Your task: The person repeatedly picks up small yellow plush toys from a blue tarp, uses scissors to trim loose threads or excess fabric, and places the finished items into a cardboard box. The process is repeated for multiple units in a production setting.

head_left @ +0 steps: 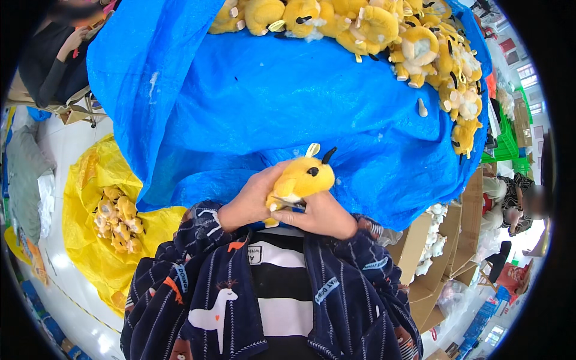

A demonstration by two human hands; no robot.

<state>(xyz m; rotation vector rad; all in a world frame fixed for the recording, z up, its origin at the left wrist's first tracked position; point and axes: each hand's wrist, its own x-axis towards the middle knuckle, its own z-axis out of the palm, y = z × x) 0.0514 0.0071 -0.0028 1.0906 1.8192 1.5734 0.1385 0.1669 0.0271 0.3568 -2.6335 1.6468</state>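
A small yellow plush toy (300, 179) is held in front of my chest, over the near edge of a blue tarp (270, 96). It has a black eye, a black tail-like piece and a pale ribbon loop on top, with some white near its underside. My left hand (252, 197) wraps round its left side. Closed on its lower right is my right hand (324, 217), the thumb lying across the bottom of the toy. Parts of the fingers are hidden behind the plush. Many similar yellow plush toys (366, 33) are heaped along the tarp's far and right edges.
At left, a yellow sheet (81, 216) on the floor bears a smaller heap of plush pieces (122, 223). Cardboard boxes (459, 231) with white plush pieces (433, 240) stand at right, near a green crate (507, 139). Another person (57, 75) sits far left; someone else (521, 201) is at right.
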